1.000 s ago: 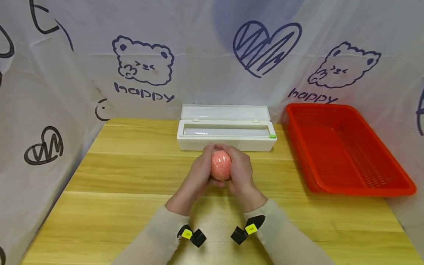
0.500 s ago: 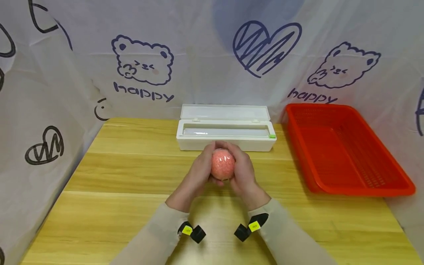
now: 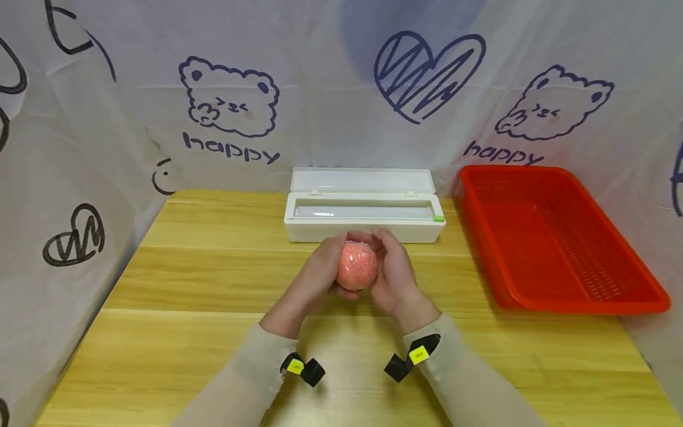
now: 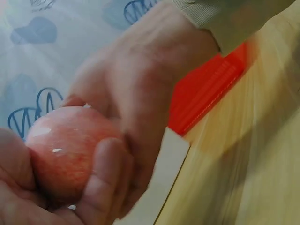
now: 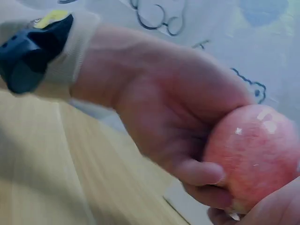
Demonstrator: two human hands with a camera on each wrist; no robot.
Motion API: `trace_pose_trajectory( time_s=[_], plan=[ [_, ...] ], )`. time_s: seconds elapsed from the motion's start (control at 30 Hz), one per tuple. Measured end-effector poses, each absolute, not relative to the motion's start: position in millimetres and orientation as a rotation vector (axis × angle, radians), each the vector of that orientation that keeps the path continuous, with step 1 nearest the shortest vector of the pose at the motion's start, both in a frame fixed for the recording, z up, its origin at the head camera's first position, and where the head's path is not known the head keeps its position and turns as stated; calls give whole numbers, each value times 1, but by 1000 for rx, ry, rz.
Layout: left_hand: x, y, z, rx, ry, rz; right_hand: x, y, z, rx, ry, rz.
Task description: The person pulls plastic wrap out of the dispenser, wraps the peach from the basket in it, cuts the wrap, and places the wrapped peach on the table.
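A round pink-red apple (image 3: 357, 265), its skin covered in shiny clear cling film, is held between both hands above the table. My left hand (image 3: 321, 268) grips its left side, and several curled fingertips show against the fruit (image 4: 70, 152) in the left wrist view. From the other side my right hand (image 3: 397, 274) cups it, its fingers curled beneath the apple (image 5: 255, 157) in the right wrist view. Just behind the hands stands a white cling film dispenser (image 3: 365, 232), lid raised, with a green slider (image 3: 439, 219) at its right end.
At the right of the table is a red plastic basket (image 3: 578, 307) with perforated walls. Light wood planks form the tabletop (image 3: 176, 284). A white cloth (image 3: 331, 89) with bear and heart drawings hangs behind and along the left side.
The apple shows more of its surface between the hands than a second ago. My right hand has shifted slightly right and loosened, its thumb lifting a little from the fruit.
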State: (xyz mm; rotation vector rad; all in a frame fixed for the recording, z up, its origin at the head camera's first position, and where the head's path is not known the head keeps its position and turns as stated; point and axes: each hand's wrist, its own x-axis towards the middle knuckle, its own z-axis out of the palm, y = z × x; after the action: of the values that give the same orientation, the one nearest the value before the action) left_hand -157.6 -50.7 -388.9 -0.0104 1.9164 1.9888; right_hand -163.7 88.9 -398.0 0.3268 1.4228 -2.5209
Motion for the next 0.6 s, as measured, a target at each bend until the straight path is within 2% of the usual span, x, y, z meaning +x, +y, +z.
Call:
trace_pose_trajectory(
  time_s=[0.13, 0.33, 0.6],
  plan=[
    [-158, -52, -389, 10, 1849, 1980, -165, 88, -402, 253, 1666, -2460],
    [-153, -40, -393, -21, 2057, 1922, -157, 75, -407, 445, 2147, -2384],
    [-150, -39, -397, -97, 2034, 1979, -157, 79, -408, 392, 1852, -2528]
  ],
)
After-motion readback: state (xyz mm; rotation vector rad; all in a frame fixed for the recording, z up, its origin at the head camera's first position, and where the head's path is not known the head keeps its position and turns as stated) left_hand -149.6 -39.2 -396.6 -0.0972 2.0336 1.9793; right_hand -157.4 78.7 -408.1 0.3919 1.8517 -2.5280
